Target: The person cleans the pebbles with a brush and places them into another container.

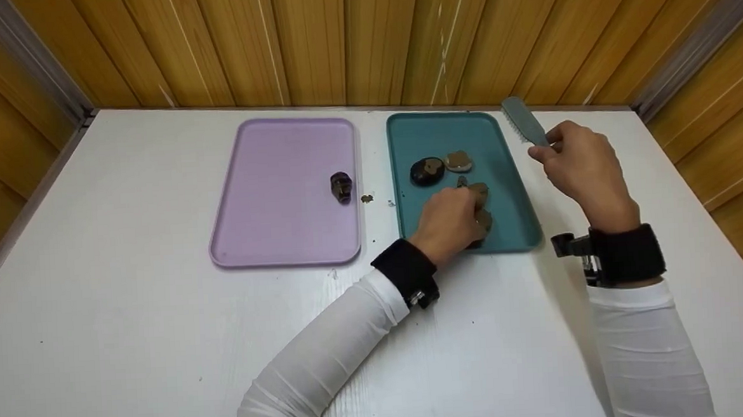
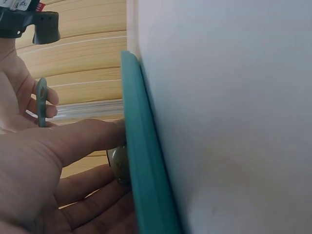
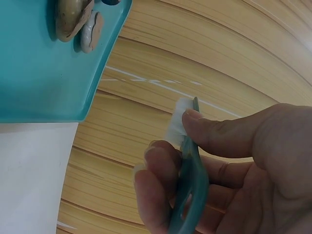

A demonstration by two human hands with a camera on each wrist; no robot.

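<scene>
White worktop [image 1: 129,323], wood-slat walls [image 1: 362,37] on three sides. Lilac tray [image 1: 269,195] left of centre, one dark stone [image 1: 341,187] near its right edge. Small brown crumb [image 1: 366,199] and a speck beside it on the worktop, just right of the lilac tray.

White surface [image 1: 129,323] is seen, bounded by wood-panelled walls at 12, 9 & 3 o'clock. Two trays are laid flat on it side by side near the 12 o'clock edge: lilac tray [image 1: 284,238] toward 11, teal tray [image 1: 512,214] toward 1, narrow gap betw. them. Small brown crumbs [image 1: 367,199] are scattered on the surface in that gap.
</scene>
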